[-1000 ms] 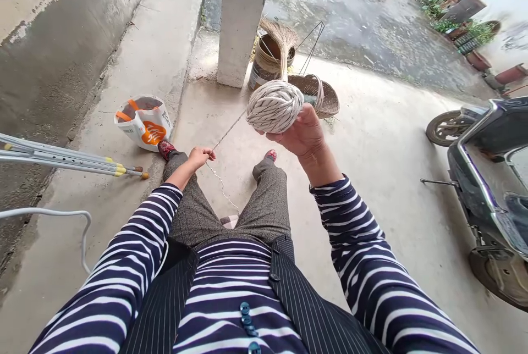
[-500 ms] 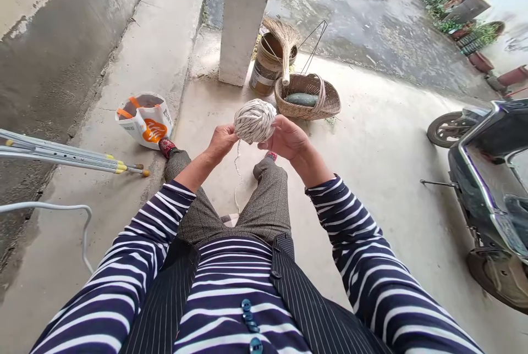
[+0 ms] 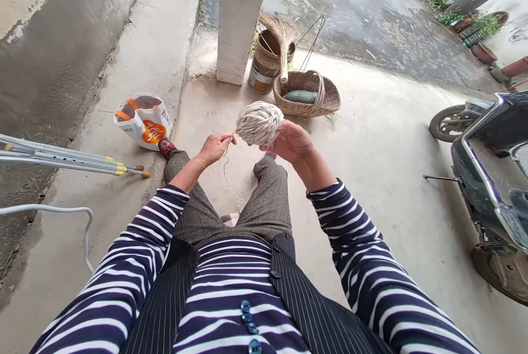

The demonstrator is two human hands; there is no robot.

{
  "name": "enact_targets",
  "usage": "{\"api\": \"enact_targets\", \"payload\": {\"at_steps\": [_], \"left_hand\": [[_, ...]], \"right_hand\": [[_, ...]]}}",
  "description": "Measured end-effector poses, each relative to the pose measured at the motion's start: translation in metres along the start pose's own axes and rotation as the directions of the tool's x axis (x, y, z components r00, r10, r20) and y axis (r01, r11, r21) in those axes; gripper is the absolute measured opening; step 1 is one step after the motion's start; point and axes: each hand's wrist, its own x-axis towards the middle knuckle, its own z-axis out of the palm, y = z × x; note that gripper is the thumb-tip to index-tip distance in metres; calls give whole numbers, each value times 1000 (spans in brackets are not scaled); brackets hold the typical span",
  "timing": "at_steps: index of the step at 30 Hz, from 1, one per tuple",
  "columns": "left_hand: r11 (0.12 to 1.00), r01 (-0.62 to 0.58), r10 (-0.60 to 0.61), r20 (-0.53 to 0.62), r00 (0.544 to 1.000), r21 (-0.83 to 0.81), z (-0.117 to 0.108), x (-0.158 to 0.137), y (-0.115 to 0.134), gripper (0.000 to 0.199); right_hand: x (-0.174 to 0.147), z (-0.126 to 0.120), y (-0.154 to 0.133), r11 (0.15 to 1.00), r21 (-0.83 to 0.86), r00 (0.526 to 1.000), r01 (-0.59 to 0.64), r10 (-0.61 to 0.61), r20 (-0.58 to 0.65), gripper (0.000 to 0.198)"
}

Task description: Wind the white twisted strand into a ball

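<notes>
A ball of whitish yarn (image 3: 259,123) with dark flecks is held up in front of me, above the floor between my feet. My right hand (image 3: 292,142) grips it from the right, its fingers curled round the side and underside; some fingertips are hidden by the ball. At the ball's left, my left hand (image 3: 215,147) pinches the yarn strand (image 3: 226,170) between thumb and forefinger, slightly apart from the ball. From that pinch the strand hangs slackly down between my legs, curling near the seat.
Ahead stand a wicker basket (image 3: 289,105) holding a green gourd (image 3: 301,97), a bucket (image 3: 260,71) with a straw broom (image 3: 284,40), and a pillar (image 3: 241,18). To the left are a white-and-orange bag (image 3: 142,123) and crutches (image 3: 82,161); a scooter (image 3: 487,178) is parked right.
My left hand has moved left and slightly down, away from the ball, with the strand in its pinch. The ball has turned and shifted slightly right in my right hand.
</notes>
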Motion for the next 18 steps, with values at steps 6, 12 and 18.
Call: {"api": "enact_targets", "payload": {"at_steps": [6, 12, 18], "left_hand": [[987, 134, -118, 166, 979, -89, 17, -1, -14, 20], [866, 322, -226, 276, 934, -382, 31, -8, -30, 16], [748, 338, -181, 314, 932, -571, 22, -24, -47, 37]], "right_hand": [[-5, 4, -15, 997, 23, 997, 71, -72, 31, 45], [-1, 13, -25, 998, 7, 995, 62, -62, 73, 42], [-6, 11, -40, 988, -66, 989, 140, -143, -46, 40]]}}
